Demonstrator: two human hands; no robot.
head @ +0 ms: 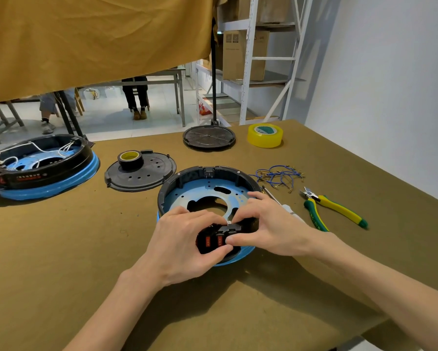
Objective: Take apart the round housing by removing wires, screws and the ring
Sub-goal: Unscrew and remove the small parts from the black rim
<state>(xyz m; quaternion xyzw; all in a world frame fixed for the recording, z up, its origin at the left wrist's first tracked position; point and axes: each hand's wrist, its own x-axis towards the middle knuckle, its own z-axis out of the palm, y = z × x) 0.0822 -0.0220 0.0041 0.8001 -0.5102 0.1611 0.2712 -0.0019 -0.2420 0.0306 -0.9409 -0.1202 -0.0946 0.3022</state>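
On the table (60,249) sit two housings: one at center (202,188), one at 9 o'clock (43,171) (wires inside). Both hands, left (185,247) and right (266,224), pinch the center housing's switch block (220,236) at 6 o'clock. Smaller: two lids (140,173), two tape rolls (264,135), one wire bundle (278,177) and one pliers (332,209) at 3 o'clock.

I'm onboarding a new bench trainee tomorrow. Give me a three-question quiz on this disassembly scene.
1. True or false: the blue wires are still inside the round housing being worked on.
2. What lies nearest the yellow-green cutters? A) black tape roll B) blue wires C) clear yellow tape roll
3. Which part of the housing do the left hand and right hand grip?

Key: 1 false, they lie on the table; 2 B; 3 the switch block with red rocker switches at the near rim.
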